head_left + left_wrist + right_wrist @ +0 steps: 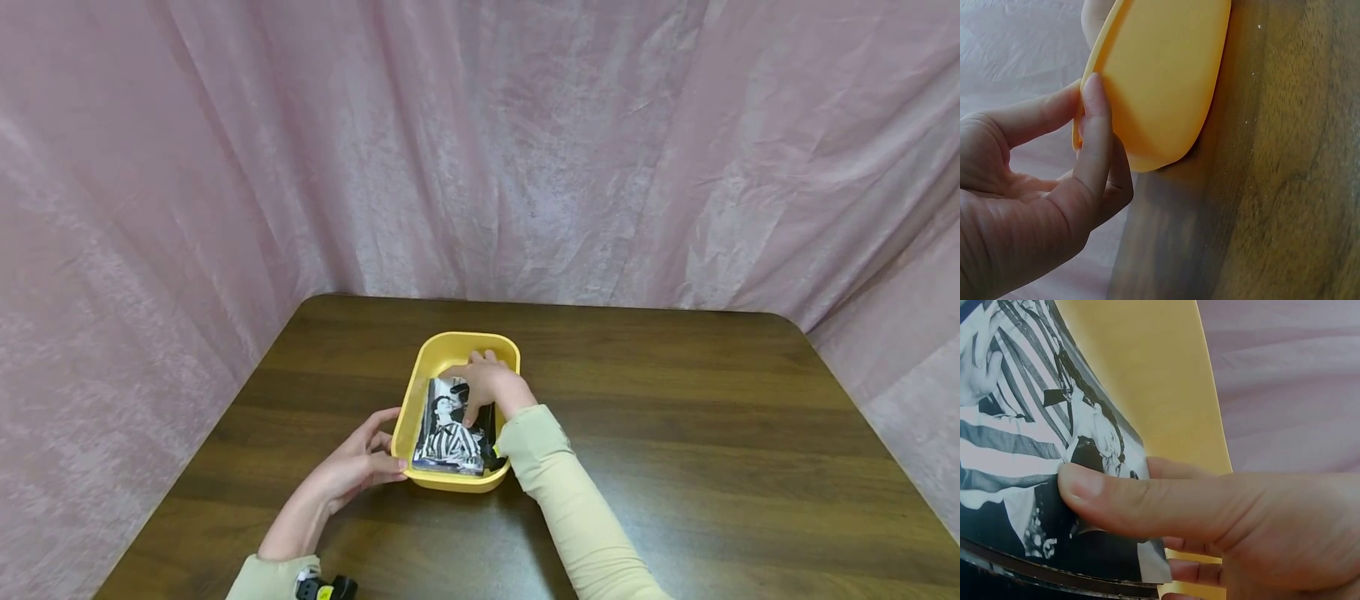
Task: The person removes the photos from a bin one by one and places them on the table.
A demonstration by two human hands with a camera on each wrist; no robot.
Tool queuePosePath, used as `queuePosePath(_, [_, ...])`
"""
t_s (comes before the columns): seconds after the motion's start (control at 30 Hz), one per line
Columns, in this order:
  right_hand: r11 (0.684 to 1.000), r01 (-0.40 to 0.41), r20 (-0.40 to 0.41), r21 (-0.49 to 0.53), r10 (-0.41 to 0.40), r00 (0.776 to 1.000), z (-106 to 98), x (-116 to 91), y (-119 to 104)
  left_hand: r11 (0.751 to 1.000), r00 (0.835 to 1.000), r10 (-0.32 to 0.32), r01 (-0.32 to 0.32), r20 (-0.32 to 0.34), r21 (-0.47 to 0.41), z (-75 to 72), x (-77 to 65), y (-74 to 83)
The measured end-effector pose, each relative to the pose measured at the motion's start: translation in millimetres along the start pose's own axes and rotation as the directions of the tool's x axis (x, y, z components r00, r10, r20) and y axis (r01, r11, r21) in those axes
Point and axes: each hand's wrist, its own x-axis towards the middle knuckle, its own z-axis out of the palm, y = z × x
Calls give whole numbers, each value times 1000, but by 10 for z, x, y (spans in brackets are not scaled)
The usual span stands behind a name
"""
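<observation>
A yellow rectangular plastic bin (450, 482) stands on the table in the head view, with a stack of black-and-white photo prints (448, 437) inside. The top print shows a person in a striped top. My left hand (352, 468) pinches the bin's near left rim; in the left wrist view its thumb and fingers lie on either side of the yellow wall (1166, 75). My right hand (491, 386) reaches into the bin. In the right wrist view its thumb (1091, 487) presses on the top print, while the other fingers wrap the stack's far edge, partly hidden.
The dark brown wooden table (712, 433) extends on both sides of the bin. Pink curtains (525, 167) hang behind and beside the table. A small black wrist camera (326, 588) sits at the left cuff.
</observation>
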Motion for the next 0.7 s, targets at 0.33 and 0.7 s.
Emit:
queuePosePath(0.33, [994, -30, 26, 107, 28, 999, -26, 13, -17, 1000, 1000, 17, -17, 11, -20, -18, 0, -27])
queuePosePath(0.7, [970, -11, 7, 242, 10, 1000, -177, 72, 46, 999, 1000, 14, -14, -10, -41, -27, 22, -46])
